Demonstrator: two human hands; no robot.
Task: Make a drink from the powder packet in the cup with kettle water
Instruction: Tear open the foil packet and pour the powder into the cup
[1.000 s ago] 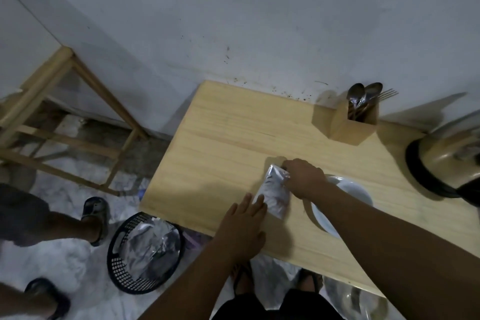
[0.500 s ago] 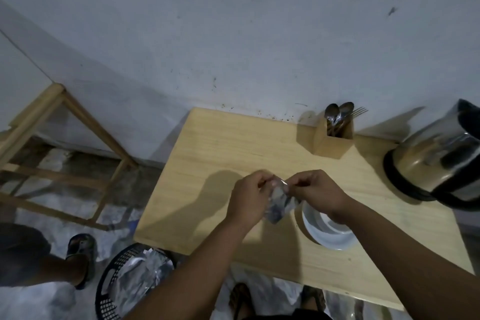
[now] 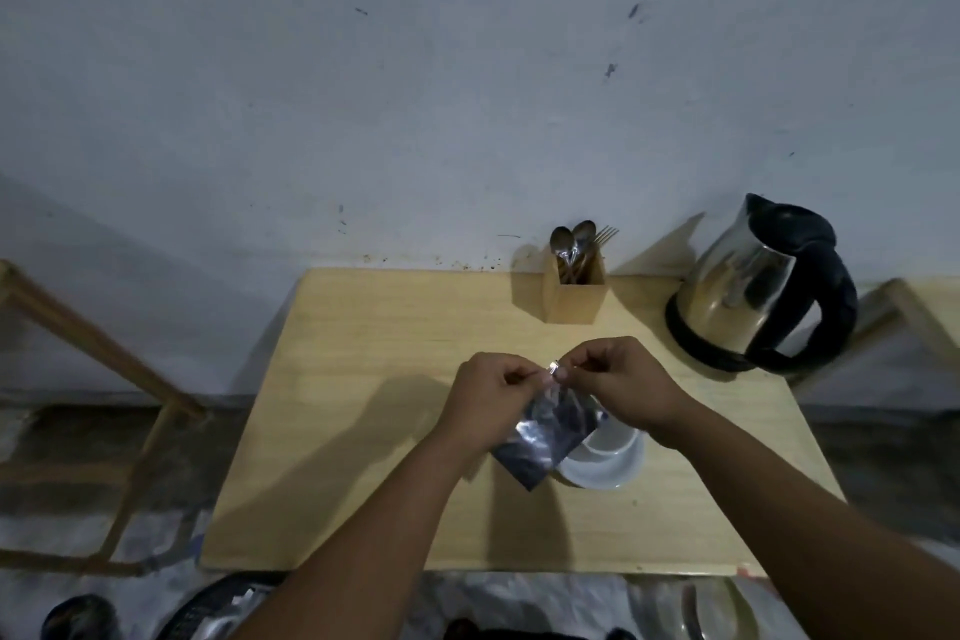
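Note:
A silvery powder packet [image 3: 545,437] hangs above the wooden table [image 3: 363,431], pinched at its top edge by both hands. My left hand [image 3: 488,395] grips the top left corner and my right hand [image 3: 618,379] grips the top right. Just below and to the right of the packet stands a white cup [image 3: 608,457] on the table, partly hidden by the packet and my right wrist. A steel kettle with a black handle [image 3: 753,291] stands at the table's far right corner.
A wooden holder with spoons and a fork [image 3: 574,281] stands by the wall at the back. A black basket [image 3: 218,613] sits on the floor below the near left edge. A wooden frame [image 3: 104,353] leans at the left.
The packet was lying on the table under my hands; both hands have lifted it and now pinch its top edge above the cup. The view has shifted so the kettle is fully visible.

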